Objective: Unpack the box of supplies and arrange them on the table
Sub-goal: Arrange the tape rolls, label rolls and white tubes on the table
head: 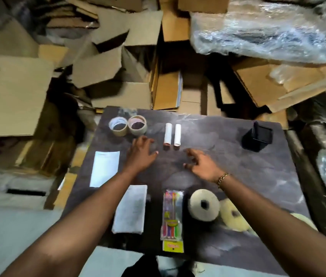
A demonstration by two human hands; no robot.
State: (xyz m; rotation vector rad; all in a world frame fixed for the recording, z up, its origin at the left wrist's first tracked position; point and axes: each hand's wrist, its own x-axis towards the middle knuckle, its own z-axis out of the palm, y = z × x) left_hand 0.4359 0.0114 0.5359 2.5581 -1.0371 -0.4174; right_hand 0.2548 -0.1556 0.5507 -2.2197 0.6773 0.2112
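Dark marbled table, glossy, veined pale grey; supplies laid out in loose rows.

Far row: two tape rolls, beige, ring-shaped, side by side and touching; two white paper rolls, cylindrical, lying parallel and just apart, long axes running away from the viewer, brown core ends nearest the hands. Black pen holder, square, matte, tipped toward the camera, well to the right.

Left: white envelope, flat, rectangular. Near row: white folded packet, slightly crumpled; blister pack of coloured pens, clear plastic on yellow card, long axis toward the viewer; twine spools, pale, fibrous, round, hollow-centred, a few abreast.

Left hand: fingers spread, empty, palm down, just left of the paper rolls and just short of the tape. Right hand: fingers apart and curled, empty, just below and right of the roll ends. Gold chain bracelet at right wrist.

Paper rolls lying straight ahead between both hands, the two about equally near; likely next to be squared up. Source box not identifiable among the flattened cardboard behind.
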